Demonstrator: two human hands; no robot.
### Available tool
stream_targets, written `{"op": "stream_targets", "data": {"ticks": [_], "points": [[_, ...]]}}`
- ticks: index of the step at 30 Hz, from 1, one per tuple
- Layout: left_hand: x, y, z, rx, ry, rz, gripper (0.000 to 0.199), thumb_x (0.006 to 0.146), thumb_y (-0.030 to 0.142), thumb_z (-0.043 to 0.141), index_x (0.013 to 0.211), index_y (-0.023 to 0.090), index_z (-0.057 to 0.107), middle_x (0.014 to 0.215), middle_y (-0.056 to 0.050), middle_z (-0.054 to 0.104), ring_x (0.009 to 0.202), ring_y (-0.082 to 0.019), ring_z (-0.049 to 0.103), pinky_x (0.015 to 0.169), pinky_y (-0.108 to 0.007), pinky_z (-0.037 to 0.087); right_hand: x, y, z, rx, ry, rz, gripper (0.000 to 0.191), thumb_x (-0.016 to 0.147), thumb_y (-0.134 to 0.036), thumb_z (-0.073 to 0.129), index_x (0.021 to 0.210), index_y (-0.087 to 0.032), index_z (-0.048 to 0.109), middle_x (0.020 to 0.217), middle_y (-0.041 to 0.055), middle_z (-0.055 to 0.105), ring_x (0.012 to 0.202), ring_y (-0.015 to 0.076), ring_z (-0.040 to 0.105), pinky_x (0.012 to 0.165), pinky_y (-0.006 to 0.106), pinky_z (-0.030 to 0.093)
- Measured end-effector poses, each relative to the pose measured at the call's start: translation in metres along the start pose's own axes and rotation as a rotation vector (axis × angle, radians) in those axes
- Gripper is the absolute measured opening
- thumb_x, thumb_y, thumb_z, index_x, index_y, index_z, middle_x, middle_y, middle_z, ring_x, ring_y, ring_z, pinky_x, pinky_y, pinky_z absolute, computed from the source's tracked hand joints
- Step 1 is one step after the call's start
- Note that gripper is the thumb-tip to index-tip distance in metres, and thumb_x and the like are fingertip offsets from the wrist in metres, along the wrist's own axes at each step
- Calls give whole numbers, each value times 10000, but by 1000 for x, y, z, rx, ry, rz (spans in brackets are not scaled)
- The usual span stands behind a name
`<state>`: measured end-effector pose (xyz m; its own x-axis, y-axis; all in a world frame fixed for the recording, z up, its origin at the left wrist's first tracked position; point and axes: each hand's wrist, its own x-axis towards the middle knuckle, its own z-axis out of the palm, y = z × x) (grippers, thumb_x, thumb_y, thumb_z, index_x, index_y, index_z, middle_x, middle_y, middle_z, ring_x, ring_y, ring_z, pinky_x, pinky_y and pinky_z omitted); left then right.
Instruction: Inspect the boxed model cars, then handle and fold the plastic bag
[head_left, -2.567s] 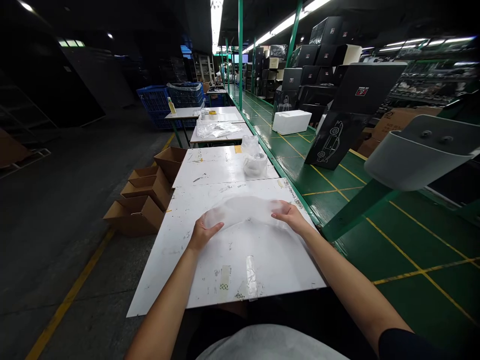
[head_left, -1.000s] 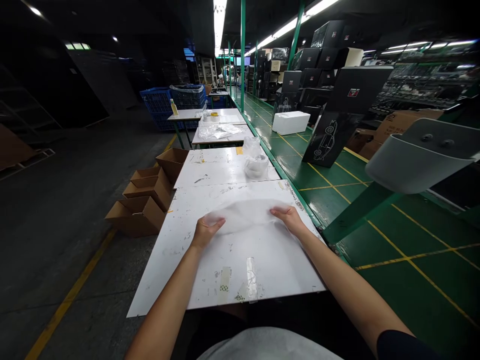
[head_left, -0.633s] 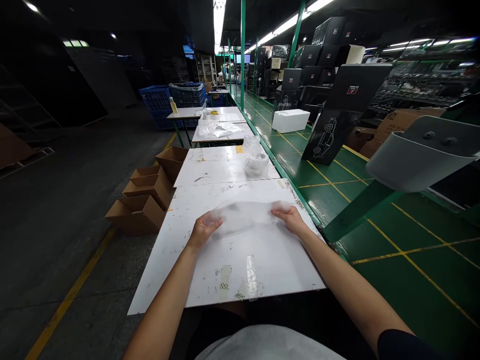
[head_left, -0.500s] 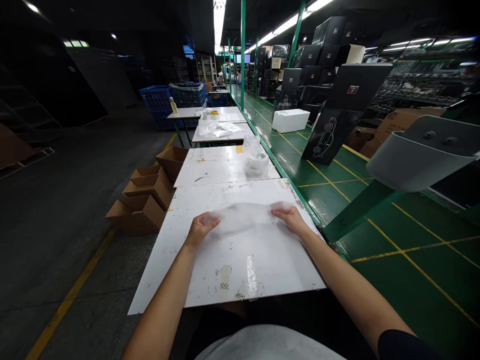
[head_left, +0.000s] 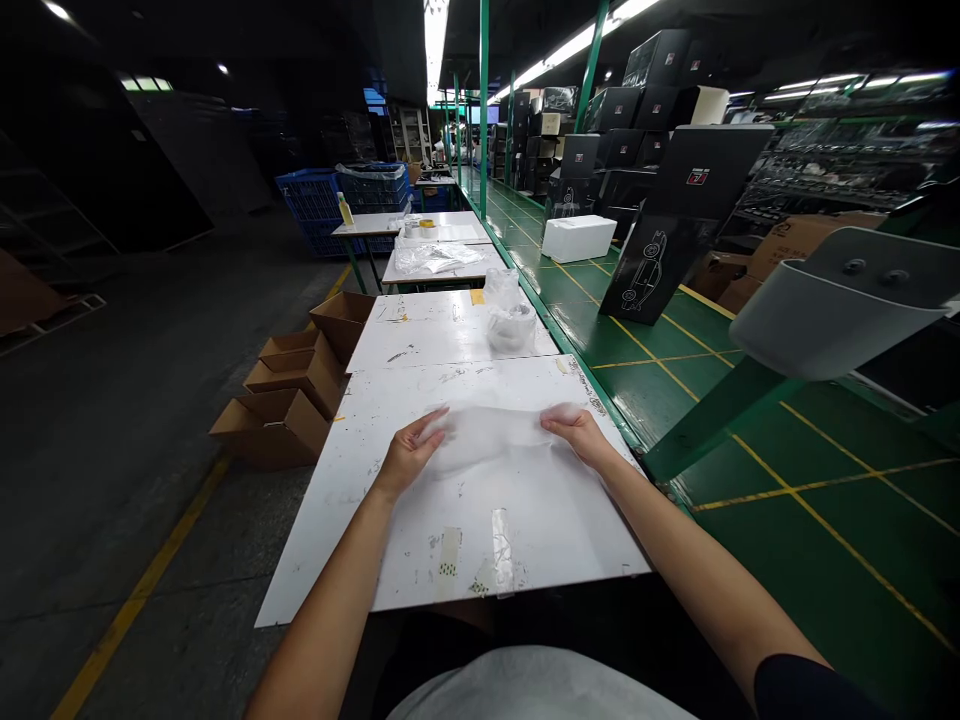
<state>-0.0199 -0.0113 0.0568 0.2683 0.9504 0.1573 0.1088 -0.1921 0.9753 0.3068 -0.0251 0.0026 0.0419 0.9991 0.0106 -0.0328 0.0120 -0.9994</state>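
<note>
A thin, translucent white plastic sheet or bag (head_left: 491, 438) is stretched between my two hands, a little above the white table (head_left: 465, 525). My left hand (head_left: 409, 450) pinches its left end, with the thumb in front and the fingers behind. At the right end, my right hand (head_left: 577, 432) grips it between thumb and fingers, partly veiled by the film. Edges of the sheet are blurred against the white surface. Beyond it, a clump of clear plastic bags (head_left: 511, 325) rests on the far part of the table.
Open cardboard boxes (head_left: 274, 425) stand on the floor at the left. A grey bin (head_left: 832, 315) on a green post is at the right. Black boxes (head_left: 652, 260) and a white block (head_left: 577, 238) sit on the green floor. Strips of tape (head_left: 501, 550) mark the near table edge.
My left hand has shifted slightly right and up, its fingers a little more spread at the sheet's end. My right hand has barely moved.
</note>
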Motion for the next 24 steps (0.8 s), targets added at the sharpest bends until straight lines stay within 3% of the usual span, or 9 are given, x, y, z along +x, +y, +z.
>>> {"op": "stream_targets", "data": {"ticks": [2,8,12,17,24], "points": [[2,-1,0,-9,40,22,493,795,378,679,1250,199,615,1293,-66,575,1266,-232,475,1106,-366,327,-1,-2,2,10,16,5,341,611,-401,799,828,-151,717,897,57,674,832,133,598,813,267,465],[6,-7,-5,-149,120,14,370,826,470,620,1004,164,724,1124,-88,658,1163,-231,543,1060,-358,352,-2,-9,7,34,58,119,391,544,-408,831,775,-118,706,796,57,667,688,112,570,662,236,447],[7,2,-9,-364,180,-80,404,753,472,691,1000,153,713,1010,-86,681,970,-209,620,878,-322,467,1,-18,5,103,54,184,416,497,-367,857,811,-131,720,860,68,683,741,133,611,689,240,477],[10,11,-19,-422,125,-203,443,672,422,770,1010,147,696,947,-72,677,814,-151,621,706,-242,482,10,-48,-2,-3,-33,195,447,492,-355,861,852,-125,733,877,80,690,749,140,628,700,240,494],[20,-9,-32,-398,417,-253,438,734,459,691,984,107,614,852,-86,663,727,-163,663,687,-272,510,21,-92,-11,-73,-53,257,443,410,-292,882,786,-114,728,820,70,686,709,129,618,668,230,509]]}}
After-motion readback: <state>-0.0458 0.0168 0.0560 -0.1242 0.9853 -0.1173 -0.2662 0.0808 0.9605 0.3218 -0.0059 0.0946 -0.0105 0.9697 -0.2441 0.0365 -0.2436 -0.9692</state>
